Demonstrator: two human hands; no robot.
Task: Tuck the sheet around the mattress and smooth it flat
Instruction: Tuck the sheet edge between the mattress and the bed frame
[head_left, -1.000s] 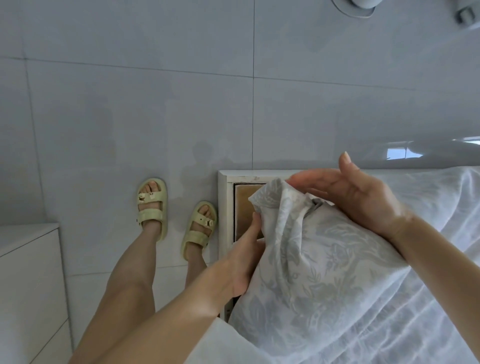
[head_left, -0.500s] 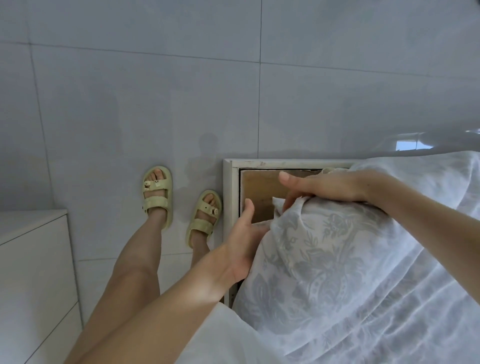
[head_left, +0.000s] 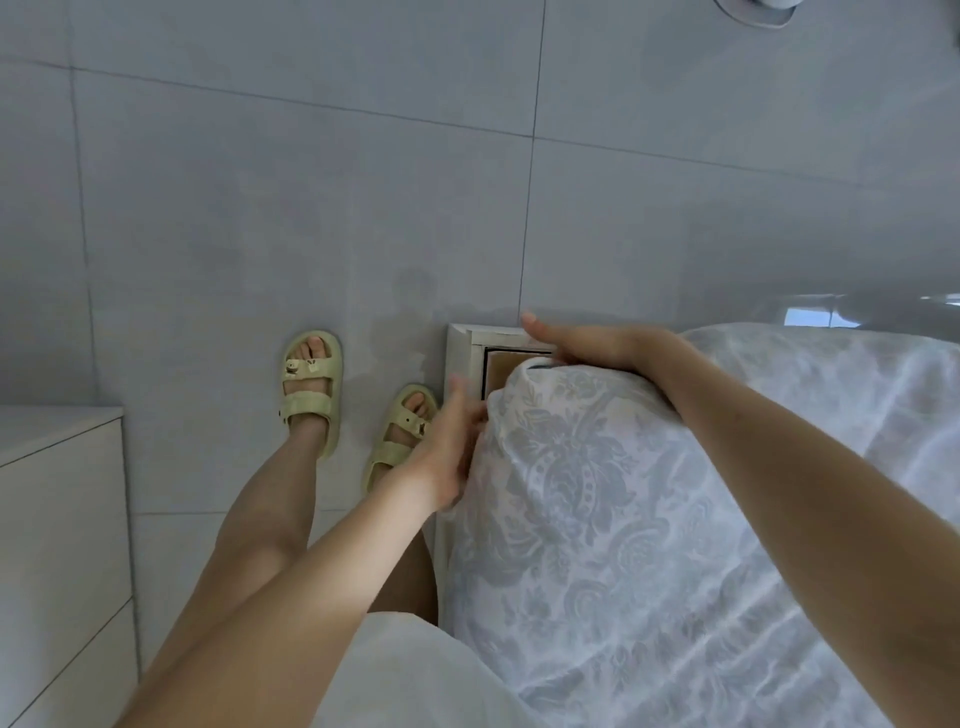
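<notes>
A thin white sheet (head_left: 841, 415) lies over a mattress (head_left: 582, 499) with a grey floral pattern, whose corner points toward the white bed frame (head_left: 457, 353). My left hand (head_left: 447, 452) presses its straight fingers against the left side of the mattress corner. My right hand (head_left: 587, 345) lies flat over the top of the corner, fingers stretched out past the frame's edge. A strip of brown base board (head_left: 501, 366) shows inside the frame beyond the corner. What my fingertips touch under the fabric is hidden.
Grey floor tiles (head_left: 311, 208) spread to the left and beyond the bed. My feet in pale yellow sandals (head_left: 311, 389) stand beside the frame. A white cabinet (head_left: 57, 519) stands at the lower left. A round white object (head_left: 758, 10) sits at the top edge.
The mattress corner has moved forward and now covers most of the brown board. My right hand slid further out along the corner's top; my left hand followed along its side.
</notes>
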